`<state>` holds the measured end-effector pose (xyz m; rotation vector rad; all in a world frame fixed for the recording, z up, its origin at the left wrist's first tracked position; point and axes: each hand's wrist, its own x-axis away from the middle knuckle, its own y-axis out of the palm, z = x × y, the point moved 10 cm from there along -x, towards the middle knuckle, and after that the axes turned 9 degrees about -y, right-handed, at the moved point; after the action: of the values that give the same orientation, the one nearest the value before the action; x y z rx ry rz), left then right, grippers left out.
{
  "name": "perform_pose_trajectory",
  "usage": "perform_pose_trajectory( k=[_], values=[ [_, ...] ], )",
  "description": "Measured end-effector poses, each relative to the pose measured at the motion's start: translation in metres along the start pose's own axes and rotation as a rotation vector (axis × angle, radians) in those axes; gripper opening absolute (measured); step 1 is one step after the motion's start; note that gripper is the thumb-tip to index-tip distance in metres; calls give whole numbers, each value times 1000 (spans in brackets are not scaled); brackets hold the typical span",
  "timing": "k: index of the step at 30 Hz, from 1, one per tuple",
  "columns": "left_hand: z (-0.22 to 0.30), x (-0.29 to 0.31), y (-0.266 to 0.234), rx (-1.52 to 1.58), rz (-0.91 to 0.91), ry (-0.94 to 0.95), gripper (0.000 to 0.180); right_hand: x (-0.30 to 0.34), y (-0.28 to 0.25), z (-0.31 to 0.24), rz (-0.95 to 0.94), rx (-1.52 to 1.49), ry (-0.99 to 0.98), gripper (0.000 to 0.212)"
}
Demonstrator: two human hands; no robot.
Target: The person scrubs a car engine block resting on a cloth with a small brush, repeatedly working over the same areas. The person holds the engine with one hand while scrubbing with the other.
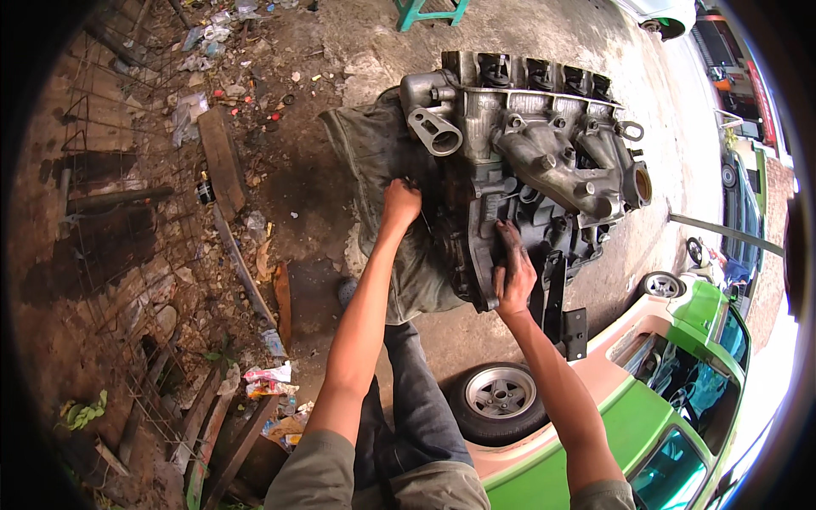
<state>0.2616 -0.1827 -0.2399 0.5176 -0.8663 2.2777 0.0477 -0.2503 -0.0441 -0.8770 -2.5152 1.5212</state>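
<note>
A greasy grey car engine (pixel 484 127) stands in front of me, with a cast metal manifold (pixel 548 161) on its right side. Beneath its left end lies a dark, grimy cloth (pixel 361 161). My left hand (pixel 402 204) is closed at the engine's dark left end, over the cloth; whatever its fingers hold is hidden. Against the lower part of the engine block rests my right hand (pixel 515 276), its blackened fingers stretched out along the metal. A black bracket (pixel 557 297) sticks out of the engine just right of that hand.
Rubbish, a wooden plank (pixel 223 161) and wire mesh (pixel 85 144) cover the ground on the left. A green stool (pixel 429 12) stands at the far edge. On the right are a green car (pixel 561 459) and a loose wheel (pixel 500 399) near my legs.
</note>
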Motion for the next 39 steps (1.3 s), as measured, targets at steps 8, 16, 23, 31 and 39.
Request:
perform_pose_trajectory(
  k=[8,16,23,31,39],
  values=[
    [14,12,-5,52,85,11,24,2,1,2,-15,1,2,70],
    [13,26,-6,44,208,138,24,0,0,0,-8,-12,-13,68],
    [1,142,3,322,184,456,14,0,1,0,-5,-19,-6,68],
    [-60,161,-11,526,222,416,16,1,2,2,-3,3,-14,69],
    [-51,102,-44,420,203,117,34,2,1,0,5,-5,2,60]
  ],
)
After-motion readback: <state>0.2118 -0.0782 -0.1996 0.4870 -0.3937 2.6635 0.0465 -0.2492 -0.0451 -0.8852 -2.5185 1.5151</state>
